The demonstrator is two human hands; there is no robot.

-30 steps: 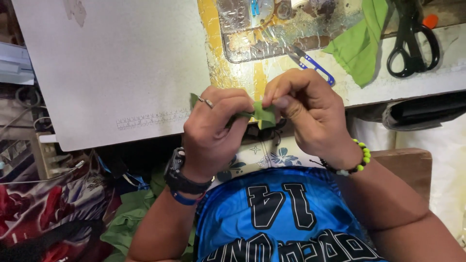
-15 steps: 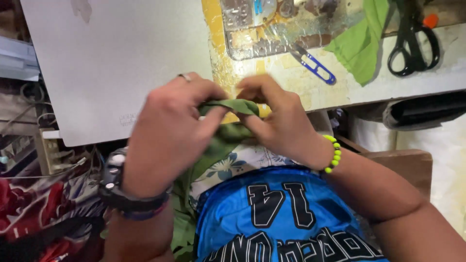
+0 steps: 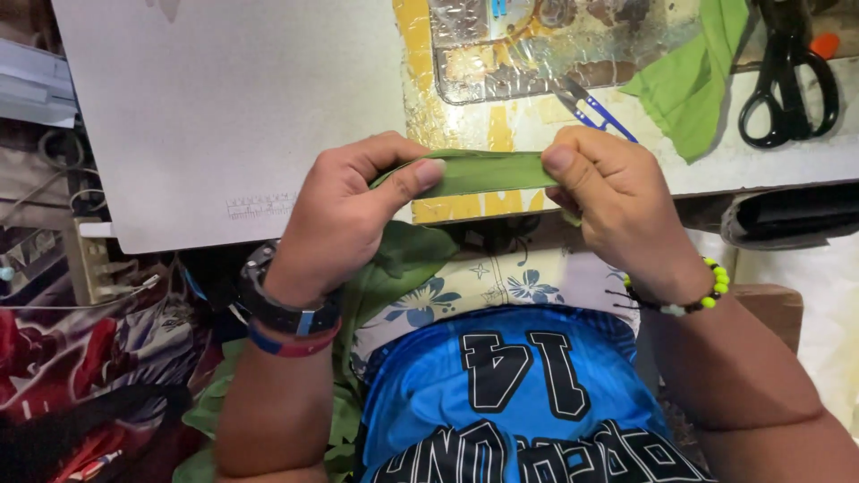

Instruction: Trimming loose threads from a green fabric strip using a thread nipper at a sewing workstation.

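Note:
Both my hands hold a folded strip of green fabric (image 3: 488, 172) stretched level between them, just above the table's front edge. My left hand (image 3: 344, 210) pinches its left end between thumb and fingers; a black watch and a red-blue band sit on that wrist. My right hand (image 3: 613, 192) pinches the right end; a bracelet of black and yellow-green beads circles that wrist. More of the green fabric (image 3: 394, 268) hangs down from the left hand onto my lap.
A white table (image 3: 224, 116) lies ahead, with a shiny metal plate (image 3: 537, 49) set in it. Blue-handled thread snips (image 3: 595, 109) lie by the plate, a green cloth piece (image 3: 693, 85) and black scissors (image 3: 787, 85) to the right. Patterned fabrics pile at lower left.
My hands have drawn apart, and the green strip, bunched between the fingertips before, now spans flat between them. The left hand has dropped lower and the view has shifted slightly.

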